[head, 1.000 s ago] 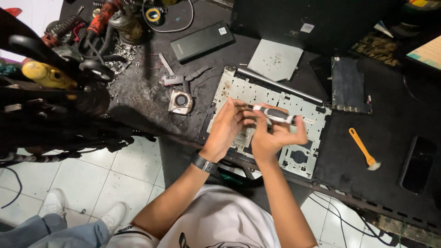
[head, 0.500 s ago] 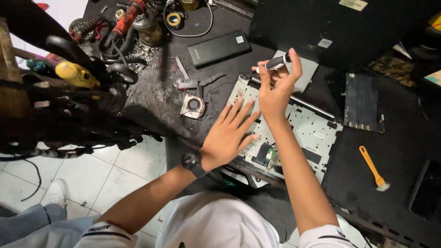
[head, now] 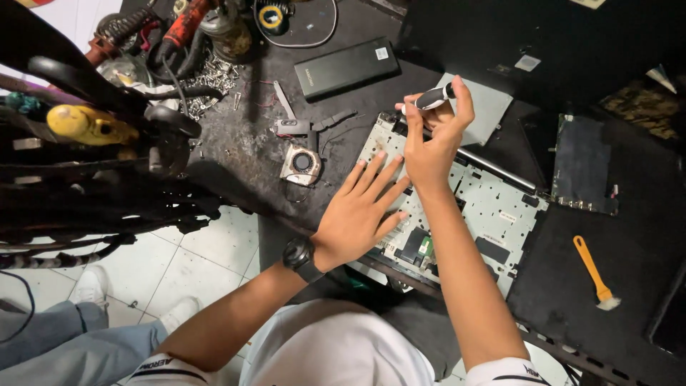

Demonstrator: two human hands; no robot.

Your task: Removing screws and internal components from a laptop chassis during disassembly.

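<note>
An opened laptop chassis (head: 493,207) with a pale inner frame lies on the black workbench. My left hand (head: 361,214) rests flat on its near left corner, fingers spread, holding nothing. My right hand (head: 432,143) is raised over the chassis's far left part and grips a small screwdriver (head: 431,99) with a black and white handle, held by the fingertips. A black watch sits on my left wrist.
A small cooling fan (head: 300,163) and metal bracket lie left of the chassis. A black battery pack (head: 346,68) lies beyond. An orange brush (head: 593,271) and a dark panel (head: 582,164) lie right. Tools and cables (head: 93,129) crowd the left side.
My right hand lifted from the chassis with the screwdriver and now holds it higher and farther back. My left hand opened and lies flat on the chassis edge.
</note>
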